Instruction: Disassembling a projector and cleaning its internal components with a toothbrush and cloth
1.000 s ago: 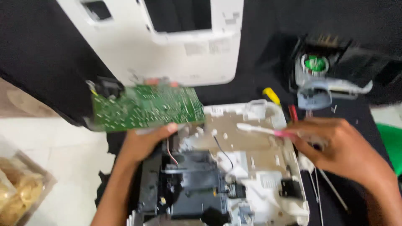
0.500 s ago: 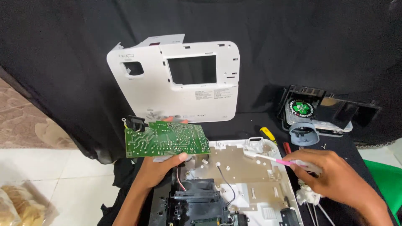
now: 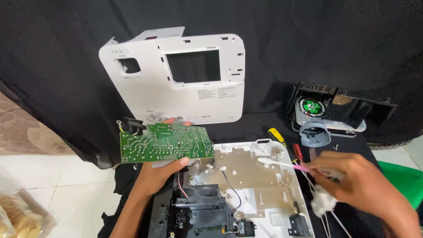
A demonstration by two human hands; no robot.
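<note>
Since the earlier frame, the view had tipped upward and pulled back, so the white cover panel (image 3: 176,81) stood whole against the black cloth (image 3: 53,66), while the green circuit board (image 3: 166,143) kept its place, lifted above the opened device.

The left hand (image 3: 158,174) gripped the board by its lower edge, thumb on the near side and fingertips showing over the far edge, holding it roughly level with the solder side up. Wires, a red one among them, ran below the hand into the black assembly (image 3: 198,216); whether they were tied to the board could not be told. If they were, lifting further could strain them. A thin edge grip could also let the board tilt or slip onto the metal plate (image 3: 246,176).

The right hand (image 3: 361,185) pinched a pink-stemmed cotton swab (image 3: 282,164), its tip hovering over the plate near the chassis's far edge, with a wad of cotton (image 3: 324,200) beneath the palm. Loose fibres might snag on the parts.

Screwdrivers with yellow (image 3: 277,135) and red (image 3: 298,152) handles lay just beside the chassis, a removed fan housing (image 3: 326,112) farther right. No worktop showed: everything rested on dark cloth over pale floor tiles (image 3: 66,176), something green (image 3: 403,180) at the right.
</note>
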